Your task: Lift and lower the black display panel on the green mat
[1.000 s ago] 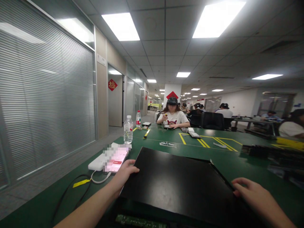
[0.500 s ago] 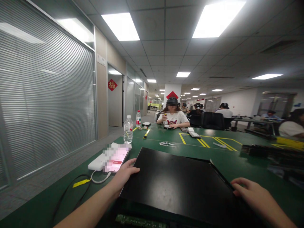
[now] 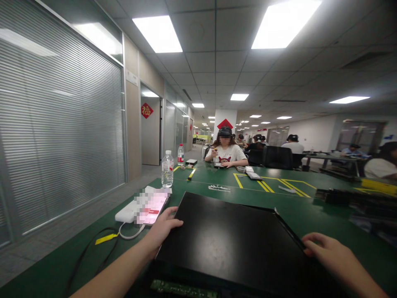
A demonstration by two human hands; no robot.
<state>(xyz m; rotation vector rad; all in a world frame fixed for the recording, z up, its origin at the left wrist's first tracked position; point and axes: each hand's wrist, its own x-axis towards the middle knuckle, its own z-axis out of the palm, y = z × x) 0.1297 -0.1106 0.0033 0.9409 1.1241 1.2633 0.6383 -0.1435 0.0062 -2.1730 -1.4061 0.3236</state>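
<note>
A large flat black panel [image 3: 229, 236] lies tilted in front of me over a green table [image 3: 291, 207]. My left hand [image 3: 163, 229] grips its left edge, thumb on top and fingers curled under. My right hand [image 3: 330, 252] holds the right edge the same way, fingers curled around it. A strip of green circuit board [image 3: 182, 289] shows under the panel's near edge.
A phone [image 3: 153, 205] lies on a white power bank [image 3: 127, 214] with a cable at my left. A water bottle [image 3: 167, 169] stands further back. A person in a white shirt [image 3: 226, 154] sits across the table. Black trays [image 3: 356, 198] lie at right.
</note>
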